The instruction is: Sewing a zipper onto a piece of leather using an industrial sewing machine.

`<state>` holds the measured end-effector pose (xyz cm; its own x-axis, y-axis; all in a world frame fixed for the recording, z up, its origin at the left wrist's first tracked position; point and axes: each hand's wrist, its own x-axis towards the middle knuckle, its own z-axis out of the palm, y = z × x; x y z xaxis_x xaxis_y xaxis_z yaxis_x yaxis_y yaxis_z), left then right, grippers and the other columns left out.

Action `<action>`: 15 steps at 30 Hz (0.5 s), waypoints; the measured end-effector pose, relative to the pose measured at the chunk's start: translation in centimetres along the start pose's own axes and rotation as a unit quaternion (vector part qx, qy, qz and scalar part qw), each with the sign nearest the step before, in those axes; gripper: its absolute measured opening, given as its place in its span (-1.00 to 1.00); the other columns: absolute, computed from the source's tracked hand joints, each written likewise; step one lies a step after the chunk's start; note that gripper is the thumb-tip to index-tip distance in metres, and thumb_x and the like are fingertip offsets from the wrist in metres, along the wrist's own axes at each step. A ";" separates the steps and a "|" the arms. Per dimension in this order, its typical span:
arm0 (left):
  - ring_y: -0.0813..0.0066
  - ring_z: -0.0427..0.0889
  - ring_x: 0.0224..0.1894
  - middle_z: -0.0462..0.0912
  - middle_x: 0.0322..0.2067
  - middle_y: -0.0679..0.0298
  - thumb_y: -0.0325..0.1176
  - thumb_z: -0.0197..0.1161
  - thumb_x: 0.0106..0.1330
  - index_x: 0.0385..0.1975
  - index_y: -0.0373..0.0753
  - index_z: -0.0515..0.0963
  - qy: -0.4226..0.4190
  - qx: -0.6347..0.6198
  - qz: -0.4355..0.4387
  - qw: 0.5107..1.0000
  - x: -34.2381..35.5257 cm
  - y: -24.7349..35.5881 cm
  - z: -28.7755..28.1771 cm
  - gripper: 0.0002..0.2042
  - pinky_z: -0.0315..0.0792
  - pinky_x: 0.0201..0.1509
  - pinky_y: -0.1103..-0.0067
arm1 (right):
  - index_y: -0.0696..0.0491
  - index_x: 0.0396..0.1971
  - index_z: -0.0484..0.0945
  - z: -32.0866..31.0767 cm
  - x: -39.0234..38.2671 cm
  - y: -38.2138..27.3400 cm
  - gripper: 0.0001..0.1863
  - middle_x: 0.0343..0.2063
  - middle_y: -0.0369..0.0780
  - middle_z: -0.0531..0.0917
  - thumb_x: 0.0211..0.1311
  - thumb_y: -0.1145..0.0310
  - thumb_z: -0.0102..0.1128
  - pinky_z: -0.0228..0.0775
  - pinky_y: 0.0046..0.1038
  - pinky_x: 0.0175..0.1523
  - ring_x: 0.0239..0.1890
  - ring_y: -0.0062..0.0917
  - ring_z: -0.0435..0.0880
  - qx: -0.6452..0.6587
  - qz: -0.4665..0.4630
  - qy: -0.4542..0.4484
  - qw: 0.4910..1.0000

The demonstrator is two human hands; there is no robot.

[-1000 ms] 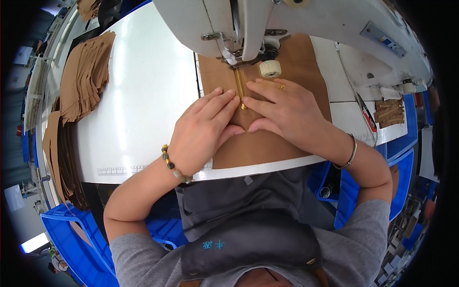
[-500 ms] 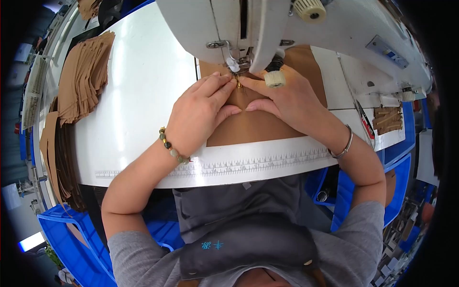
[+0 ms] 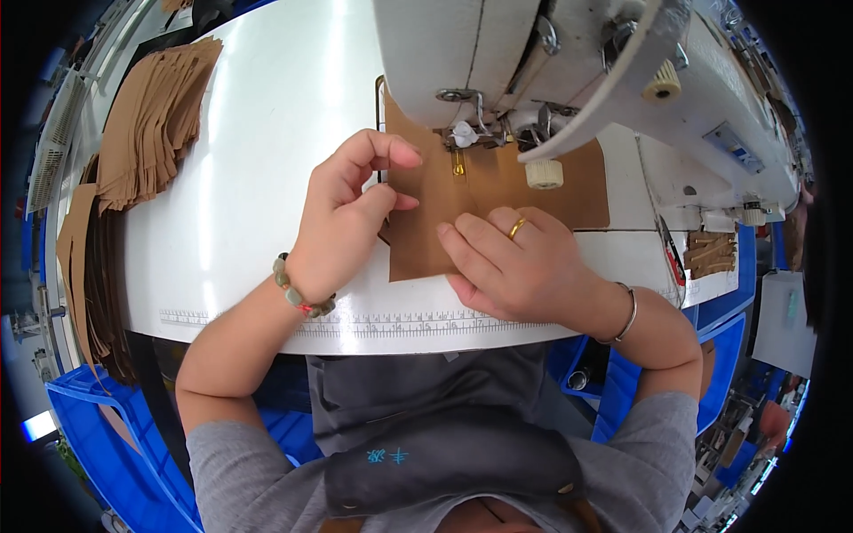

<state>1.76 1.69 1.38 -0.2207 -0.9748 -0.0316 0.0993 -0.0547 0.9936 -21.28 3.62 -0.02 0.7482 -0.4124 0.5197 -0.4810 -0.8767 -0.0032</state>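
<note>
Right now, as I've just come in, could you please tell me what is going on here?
A person is at a sewing machine with a brown piece lying under its head. The right hand rests on the piece near its front edge. The left hand, thumb and fingers apart, is over its left edge; whether it touches is unclear. A gold zip shows just in front of the presser foot, and brown strips lie stacked on the left.

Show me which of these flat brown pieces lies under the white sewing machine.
The large brown sheet bearing the gold zipper, beneath the right hand. The fanned brown stack lies far left; the short brown strips lie far right.
</note>
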 end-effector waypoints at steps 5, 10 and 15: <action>0.63 0.53 -0.05 0.55 -0.16 0.32 -0.66 0.01 0.26 -0.18 -0.32 0.51 0.009 0.011 0.069 0.998 0.1 0.5 -1.0 -0.79 0.54 -0.10 0.64 | 0.09 -0.28 0.66 0.1 0.3 0.7 -0.74 -0.36 -0.33 0.62 0.02 0.31 0.41 0.31 -0.54 -0.43 -0.44 -0.55 0.55 -0.058 -0.017 0.011 0.998; 0.66 0.49 -0.54 0.52 -0.58 0.45 -0.52 0.24 0.26 -0.42 -0.25 0.55 0.047 0.205 0.236 0.949 0.5 1.5 -2.9 -0.97 0.37 -0.47 0.65 | 0.14 -0.31 0.68 -1.9 0.8 2.4 -0.86 -0.42 -0.29 0.63 0.17 0.42 0.42 0.35 -0.48 -0.45 -0.51 -0.49 0.58 0.059 0.100 0.093 0.989; 0.51 0.48 -0.68 0.49 -0.70 0.43 -0.38 0.50 0.06 -0.40 -0.10 0.70 -0.053 0.524 0.433 0.732 1.3 -0.5 -1.2 -0.88 0.35 -0.58 0.60 | 0.17 -0.27 0.71 -2.5 0.8 2.8 -0.88 -0.52 -0.23 0.59 0.24 0.47 0.42 0.36 -0.44 -0.48 -0.59 -0.45 0.54 0.165 0.185 0.102 0.964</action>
<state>2.56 0.15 0.70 -0.5950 -0.5204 0.6125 -0.5395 0.8235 0.1756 -23.10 1.44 2.51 0.4328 -0.6836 0.5877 -0.5013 -0.7243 -0.4733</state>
